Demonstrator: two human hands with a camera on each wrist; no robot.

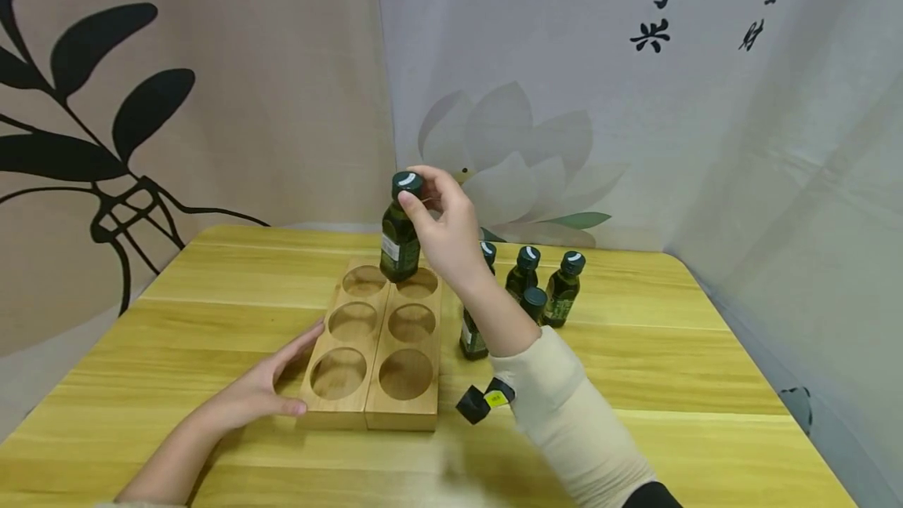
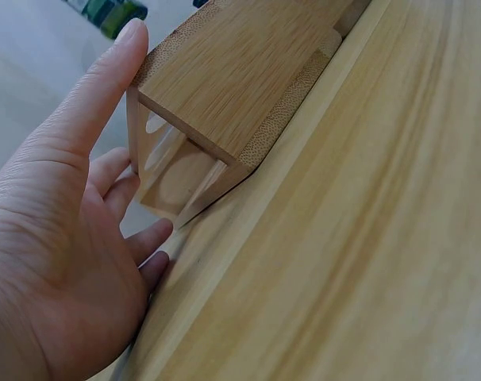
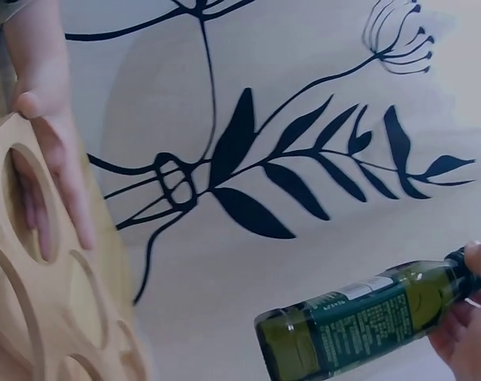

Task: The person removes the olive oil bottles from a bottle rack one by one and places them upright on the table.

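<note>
My right hand (image 1: pixel 451 234) pinches a green glass bottle (image 1: pixel 400 245) near its dark cap. The bottle hangs upright over the far end of a wooden rack (image 1: pixel 372 371), which has two rows of round holes. In the right wrist view, a printed label shows on the same bottle (image 3: pixel 359 321), and fingers (image 3: pixel 455 333) grip its neck end. My left hand (image 1: pixel 261 390) touches the rack's left side, thumb at the near corner and fingers spread along the edge. From the left wrist, the rack (image 2: pixel 232 71) shows its open side by the loosely bent fingers (image 2: pixel 149 242).
Several similar bottles stand on the table right of the rack, among them one at the far right (image 1: pixel 562 288) and one partly behind my right forearm (image 1: pixel 473 339). A printed curtain (image 1: pixel 282 100) hangs behind the yellow wooden table (image 1: pixel 635 429).
</note>
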